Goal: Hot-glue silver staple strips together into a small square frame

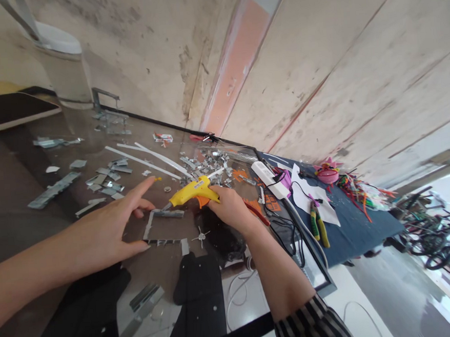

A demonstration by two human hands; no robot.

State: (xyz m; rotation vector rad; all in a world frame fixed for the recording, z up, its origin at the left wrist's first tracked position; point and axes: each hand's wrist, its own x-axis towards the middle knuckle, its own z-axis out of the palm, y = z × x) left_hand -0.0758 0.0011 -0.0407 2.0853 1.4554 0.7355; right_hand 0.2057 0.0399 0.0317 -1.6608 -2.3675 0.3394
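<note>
My right hand [230,209] is wrapped round a yellow glue gun [190,191] with an orange trigger, its nozzle pointing left and down. Under the nozzle lies a small grey three-sided frame of strips [149,226] on the glass tabletop. The nozzle tip is close to the frame's upper strip; I cannot tell if they touch. My left hand [126,216] is spread at the frame's left side, thumb by the lower corner and curled fingers by the upper one. A small yellow bit [158,179] shows at its index fingertip.
Cut grey scraps [205,164] and white glue sticks [143,159] lie across the glass. At right are a white power strip [270,179], black cables, and green-and-yellow pliers [318,226] on a blue cloth [353,236]. A lidded container [66,66] stands at back left.
</note>
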